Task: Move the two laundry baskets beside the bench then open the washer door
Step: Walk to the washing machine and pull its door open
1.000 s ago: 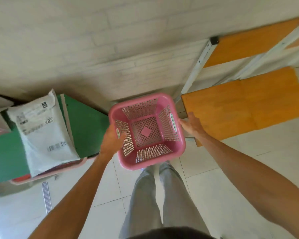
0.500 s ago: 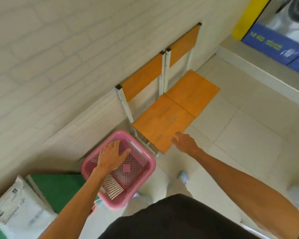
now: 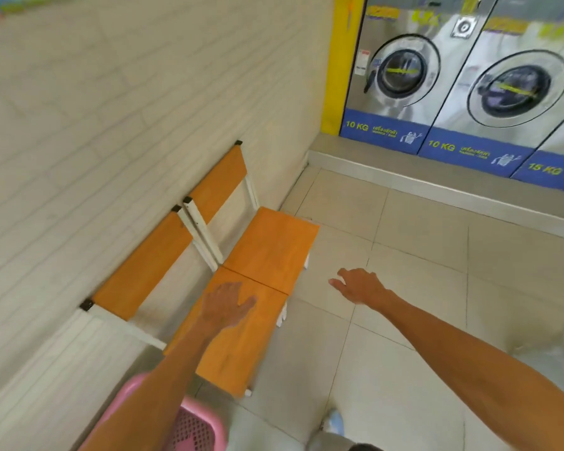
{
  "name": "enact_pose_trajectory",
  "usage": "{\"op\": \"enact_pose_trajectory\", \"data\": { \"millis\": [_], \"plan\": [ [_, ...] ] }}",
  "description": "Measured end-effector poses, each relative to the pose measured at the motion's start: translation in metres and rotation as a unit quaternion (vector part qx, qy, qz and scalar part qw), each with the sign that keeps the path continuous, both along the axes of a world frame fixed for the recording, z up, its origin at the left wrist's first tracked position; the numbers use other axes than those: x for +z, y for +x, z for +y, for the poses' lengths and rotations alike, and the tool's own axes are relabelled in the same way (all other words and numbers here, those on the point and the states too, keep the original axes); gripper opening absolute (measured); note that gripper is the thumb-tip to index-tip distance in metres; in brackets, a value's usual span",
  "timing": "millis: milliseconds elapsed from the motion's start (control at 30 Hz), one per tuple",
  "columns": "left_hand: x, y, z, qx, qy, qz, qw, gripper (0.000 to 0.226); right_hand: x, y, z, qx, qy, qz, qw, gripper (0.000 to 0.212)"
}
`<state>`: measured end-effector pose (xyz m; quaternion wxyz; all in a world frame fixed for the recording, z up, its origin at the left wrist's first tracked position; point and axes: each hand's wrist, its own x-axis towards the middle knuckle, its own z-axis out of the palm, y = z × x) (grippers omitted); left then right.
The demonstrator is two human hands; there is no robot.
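A: Head view, and both hands are out in front. Left hand (image 3: pixel 226 303) at about six o'clock from the middle of the frame, fingers spread wide, palm down, over the near seat of the orange bench (image 3: pixel 267 252). Nothing in it.

B: Touching the seat?

A: Can't tell; it lies over the wood, and contact isn't clear. Right hand (image 3: pixel 360 285) sits at roughly five o'clock, over the tiled floor (image 3: pixel 404 320), fingers loosely open and slightly curled, empty too.

B: And the basket?

A: Pink laundry basket (image 3: pixel 196 429) down at seven o'clock, on the floor just beside the near end of the bench, against the white brick wall (image 3: pixel 111 109). The left forearm crosses in front of it, so only the rim and some mesh show. I see one basket only.

B: The washers?

A: Up at one to two o'clock, in a row on a raised step. The nearest washer door (image 3: pixel 404 71) is round, glass-fronted and closed, next to a yellow post (image 3: pixel 339 63). Blue panels below read 10 KG. Both hands are well apart from it.
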<state>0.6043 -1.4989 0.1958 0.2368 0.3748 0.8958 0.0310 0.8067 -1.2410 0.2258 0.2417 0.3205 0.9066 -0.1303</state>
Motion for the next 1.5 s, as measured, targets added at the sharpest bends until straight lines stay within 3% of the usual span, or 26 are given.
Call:
{"op": "enact_pose_trajectory", "data": {
  "millis": [167,433,667,1133,1500],
  "plan": [
    [0.013,0.007,0.134,-0.039,0.022,-0.005,0.999,0.073,0.009,0.011,0.105,-0.025,0.006,0.003,1.000,0.062],
    [0.014,-0.035,0.285,-0.047,0.038,-0.008,0.998,0.073,0.005,-0.021,0.238,-0.056,0.004,0.022,0.998,0.060],
    [0.004,-0.122,0.423,-0.083,0.009,-0.001,0.997,0.072,-0.006,-0.097,0.368,-0.077,-0.023,0.024,0.996,0.058],
    [0.039,-0.318,0.696,-0.122,-0.003,0.041,0.992,0.071,-0.002,-0.266,0.625,-0.141,-0.055,0.061,0.987,0.060],
    [0.045,-0.421,0.958,-0.122,0.020,0.073,0.990,0.066,-0.002,-0.375,0.905,-0.129,-0.026,0.064,0.989,0.052]
  ]
}}
